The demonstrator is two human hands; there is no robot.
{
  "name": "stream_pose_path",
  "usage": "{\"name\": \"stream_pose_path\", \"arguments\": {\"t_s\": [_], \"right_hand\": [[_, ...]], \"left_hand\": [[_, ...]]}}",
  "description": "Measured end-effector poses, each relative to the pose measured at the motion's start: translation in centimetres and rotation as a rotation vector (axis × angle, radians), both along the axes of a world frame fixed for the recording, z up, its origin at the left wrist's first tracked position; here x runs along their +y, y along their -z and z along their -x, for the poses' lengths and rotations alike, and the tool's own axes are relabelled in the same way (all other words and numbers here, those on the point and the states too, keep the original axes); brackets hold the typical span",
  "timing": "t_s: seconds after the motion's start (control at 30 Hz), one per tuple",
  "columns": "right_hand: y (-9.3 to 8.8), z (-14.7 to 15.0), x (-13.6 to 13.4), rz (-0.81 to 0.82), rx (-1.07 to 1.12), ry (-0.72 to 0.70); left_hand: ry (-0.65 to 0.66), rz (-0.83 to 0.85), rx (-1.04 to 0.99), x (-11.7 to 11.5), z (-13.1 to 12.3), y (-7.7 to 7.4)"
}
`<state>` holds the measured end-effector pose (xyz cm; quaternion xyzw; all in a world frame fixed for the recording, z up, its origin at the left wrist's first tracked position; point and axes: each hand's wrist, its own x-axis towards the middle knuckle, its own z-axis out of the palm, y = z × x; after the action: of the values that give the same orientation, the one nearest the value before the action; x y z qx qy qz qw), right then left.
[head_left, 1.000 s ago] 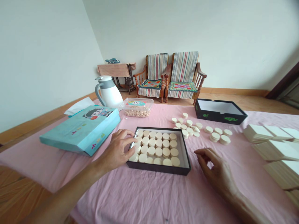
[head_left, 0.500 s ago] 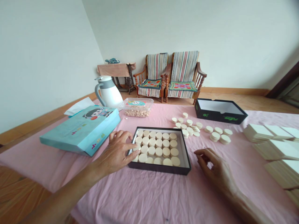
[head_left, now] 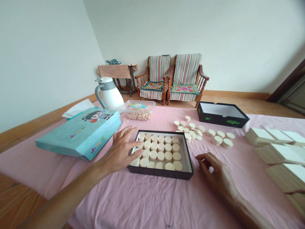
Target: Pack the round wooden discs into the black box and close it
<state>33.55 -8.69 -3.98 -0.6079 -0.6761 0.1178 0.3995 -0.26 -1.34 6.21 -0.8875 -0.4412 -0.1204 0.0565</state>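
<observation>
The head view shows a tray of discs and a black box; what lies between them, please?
In the head view, pale discs, some stacked, lie on pink cloth between the tray and black box.

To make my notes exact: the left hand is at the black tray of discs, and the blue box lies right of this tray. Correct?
No: the head view shows the blue box left of the black tray of discs, where the left hand is indeed.
</observation>
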Motion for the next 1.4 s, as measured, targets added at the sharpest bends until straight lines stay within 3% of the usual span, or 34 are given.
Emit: {"name": "stream_pose_path", "arguments": {"t_s": [0.53, 0.63, 0.73, 0.8, 0.97, 1.03, 1.27, 1.4], "right_hand": [[-0.4, 0.3, -0.1, 0.018, 0.018, -0.008], [-0.8, 0.5, -0.1, 0.025, 0.045, -0.003], [-1.2, 0.8, -0.1, 0.024, 0.059, 0.008], [-1.4, 0.9, 0.0, 0.020, 0.058, 0.008], [-2.8, -0.1, 0.3, 0.026, -0.046, -0.010], [-3.7, -1.7, 0.9, 0.040, -0.127, 0.021], [-6.7, -10.0, 4.8, 0.118, -0.492, 0.212], [-8.2, -10.8, 6.6, 0.243, -0.673, 0.149]], "left_hand": [[0.023, 0.049, -0.051, 1.4, 0.5, 0.7], [-0.025, 0.003, -0.270, 1.5, 0.5, 1.8], [-0.212, -0.002, -0.617, 1.8, 0.7, 3.3], [-0.331, 0.107, -0.775, 2.2, 0.8, 4.2], [-0.372, 0.683, -1.071, 3.0, 0.6, 5.1], [-0.372, 0.819, -1.166, 3.0, 0.3, 5.2], [-0.351, 0.862, -1.207, 2.5, 0.2, 5.7], [-0.331, 0.842, -1.198, 2.5, 0.2, 5.7]]}}
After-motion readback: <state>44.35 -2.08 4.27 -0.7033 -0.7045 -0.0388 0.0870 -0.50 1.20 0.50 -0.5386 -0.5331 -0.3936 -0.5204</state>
